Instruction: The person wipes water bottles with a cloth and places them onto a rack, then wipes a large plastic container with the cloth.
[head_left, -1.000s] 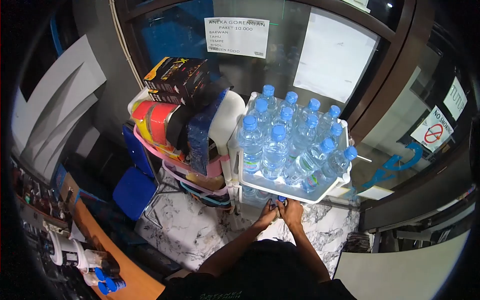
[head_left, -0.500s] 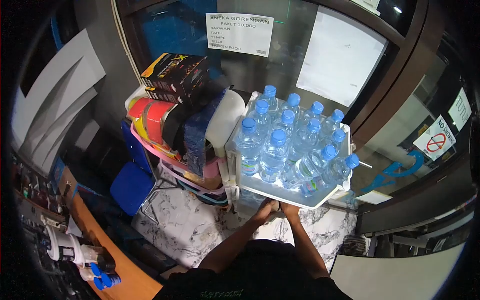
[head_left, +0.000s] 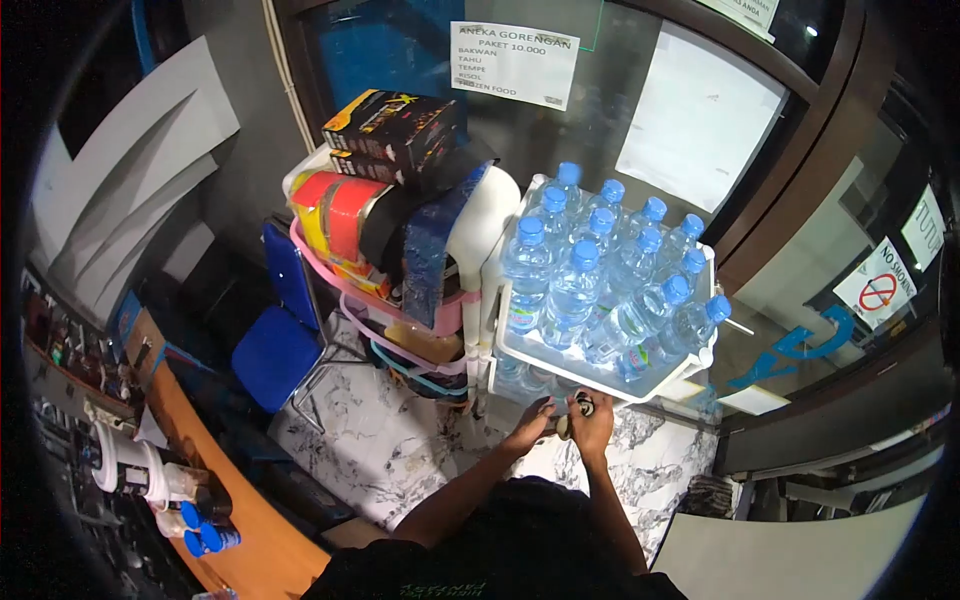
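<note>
Both my hands are low in front of the white rack, just below the front rim of its upper tray (head_left: 580, 375). My right hand (head_left: 593, 425) is closed around a small round black-and-white thing (head_left: 584, 403) whose kind I cannot make out. Close beside it, my left hand (head_left: 528, 428) has its fingers bent together; what they hold is hidden. A small tan piece (head_left: 563, 429) shows between the hands. Several clear water bottles (head_left: 572, 290) with blue caps stand in the upper tray, a few leaning. More bottles (head_left: 515, 378) show on the level beneath.
Left of the rack, a pink-edged tiered rack (head_left: 455, 315) carries packets and black boxes (head_left: 395, 125). A blue chair (head_left: 275, 355) stands further left, near an orange counter (head_left: 235, 530). A pale tabletop (head_left: 770, 550) is at lower right, and a glass door (head_left: 800, 270) at right.
The view has shifted, so the rack and bottles appear further right and slightly lower. My hands have come out from under the tray rim, and the round black-and-white thing now shows.
</note>
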